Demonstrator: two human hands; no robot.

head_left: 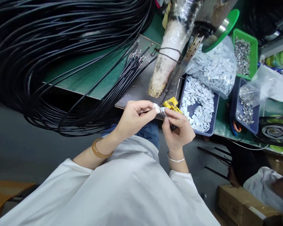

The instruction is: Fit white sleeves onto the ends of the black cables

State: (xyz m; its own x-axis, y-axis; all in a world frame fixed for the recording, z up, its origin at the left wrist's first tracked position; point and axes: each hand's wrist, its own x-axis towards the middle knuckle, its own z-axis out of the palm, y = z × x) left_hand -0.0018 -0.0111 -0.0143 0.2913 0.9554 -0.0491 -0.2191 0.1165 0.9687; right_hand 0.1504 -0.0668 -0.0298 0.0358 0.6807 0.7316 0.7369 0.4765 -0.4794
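My left hand [137, 117] is closed in a pinch, with white wrapping on its fingertips. My right hand [179, 127] meets it fingertip to fingertip, also pinching. Between them shows a small white-and-bluish piece [163, 109], gripped by the right fingers. What the left fingertips hold, if anything, is too small and covered to make out. A thin strand hangs by my right thumb. Just behind the right fingers sits a yellow tool or fixture [171, 103]. A blue tray [211, 127] of small pale flat pieces stands to the right of it.
Black cables [68, 66] with stripped ends cover the left of the green table [94, 70]. A plastic-wrapped post [166, 59] leans over the work board. At right are a bag of pale pieces [212, 62], a green tray [254, 59] and another blue tray [254, 125]. Another person sits lower right.
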